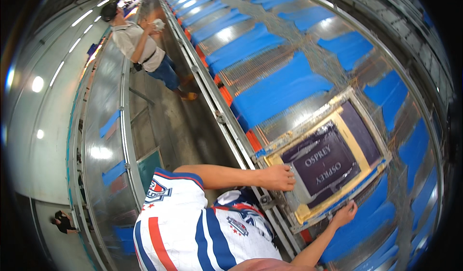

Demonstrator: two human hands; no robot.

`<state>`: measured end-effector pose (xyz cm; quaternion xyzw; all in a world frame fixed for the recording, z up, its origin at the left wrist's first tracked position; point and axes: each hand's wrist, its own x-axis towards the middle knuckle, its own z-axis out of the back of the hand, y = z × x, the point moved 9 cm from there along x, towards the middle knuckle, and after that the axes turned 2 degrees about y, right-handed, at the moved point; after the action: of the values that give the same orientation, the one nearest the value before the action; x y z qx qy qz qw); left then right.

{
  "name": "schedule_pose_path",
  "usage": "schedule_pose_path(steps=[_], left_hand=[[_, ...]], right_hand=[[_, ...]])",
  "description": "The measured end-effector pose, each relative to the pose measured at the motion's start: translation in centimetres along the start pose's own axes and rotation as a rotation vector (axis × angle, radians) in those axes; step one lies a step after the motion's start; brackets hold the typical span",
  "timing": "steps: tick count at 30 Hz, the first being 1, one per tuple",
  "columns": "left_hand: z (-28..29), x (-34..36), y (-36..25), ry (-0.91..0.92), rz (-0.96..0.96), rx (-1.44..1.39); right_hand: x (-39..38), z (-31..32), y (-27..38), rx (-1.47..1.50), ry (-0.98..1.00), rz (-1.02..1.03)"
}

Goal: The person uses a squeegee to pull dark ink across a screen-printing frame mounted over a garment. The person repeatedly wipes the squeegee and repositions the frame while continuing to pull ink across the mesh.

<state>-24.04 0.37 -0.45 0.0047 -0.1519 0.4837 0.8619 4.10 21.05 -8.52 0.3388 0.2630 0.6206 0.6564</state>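
Note:
A screen-printing frame [386,156] with a worn, stained rim and yellowish tape lies on the long table. Its dark purple mesh [333,148] carries pale lettering, and wet-looking ink edges the printed area. At the frame's near left side, my left hand [277,178] is closed, knuckles up, on what looks like a pale grey squeegee [300,188]; the fingers hide part of it. My right hand [344,214] grips the frame's lower right edge, with the fingertips against the wood.
Blue fabric pieces [282,87] lie in rows along the metal table [308,41]. A metal rail [219,116] borders it. Across the aisle [159,111] stands another long table [103,148]. A person [140,46] stands in the aisle holding something pale; another person [63,222] is farther off.

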Motion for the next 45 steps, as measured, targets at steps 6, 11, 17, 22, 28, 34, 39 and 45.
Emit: schedule_pose_path(steps=[6, 11, 17, 22, 28, 34, 39, 45], left_hand=[[-1.1, -1.7, 0.6, 0.059, -0.040, 0.050], [-1.8, 0.0, 1.6, 0.049, 0.005, -0.139], [-1.4, 5.4, 4.3, 0.108, 0.011, 0.107], [-3.0, 14.1, 12.1, 0.133, 0.044, 0.083], [-1.7, 18.5, 15.2, 0.215, 0.004, -0.104], [-3.0, 24.9, 20.3, 0.295, 0.108, -0.091], [-4.5, 25.1, 19.8, 0.349, 0.060, -0.133], [-3.0, 11.0, 9.5, 0.387, 0.089, -0.103]], right_hand=[[1.0, -3.0, -3.5, 0.004, 0.097, -0.167], [0.5, -1.6, -2.9, -0.007, 0.098, -0.322], [0.5, -0.6, -0.2, -0.041, -0.072, -0.137], [-1.3, -0.4, 1.1, -0.006, -0.025, -0.286], [-1.6, -0.4, 0.8, -0.022, -0.084, -0.222], [-0.9, -0.2, 2.3, -0.021, -0.138, -0.144], [-0.9, 0.3, 1.8, -0.025, -0.185, -0.119], [-1.0, -0.1, 1.5, -0.006, -0.133, -0.122]])
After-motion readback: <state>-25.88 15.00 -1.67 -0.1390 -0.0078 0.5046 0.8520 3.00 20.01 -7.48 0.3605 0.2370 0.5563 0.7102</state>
